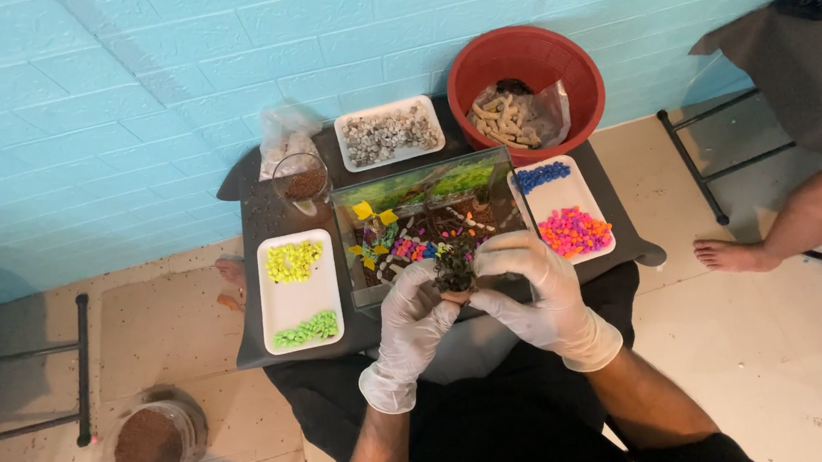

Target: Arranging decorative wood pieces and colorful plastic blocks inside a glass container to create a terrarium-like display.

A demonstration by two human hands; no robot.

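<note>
At the bottom centre of the frame, the two forearms of the person come up from dark clothing, and both hands wear thin white gloves. The left hand [411,313] and the right hand [528,280] meet in the middle of the frame, at the near edge of a small glass tank [427,221]. Between them is a small dark plant clump [454,271]. The fingers of both hands are curled closely around it, pinching it from the two sides, so each hand is nearly closed on the clump.

Inside the tank, just behind the hands, dark soil lies with yellow, pink and white pieces on it.

The tank stands on a dark table [274,218]. On the left of the tank, a white tray [300,297] carries yellow-green and green pebbles. On the right, another white tray [578,195] carries blue pebbles and pink pebbles.

Farther away, toward the upper centre, a third white tray [434,118] holds grey stones, and a glass cup [304,179] with brown material stands beside it. A red basin [565,55] sits against the light blue wall.

In the lower left of the frame, a clear container [154,447] of brown soil stands on the floor. At the right edge, a bare foot [730,256] of another person rests on the floor.
</note>
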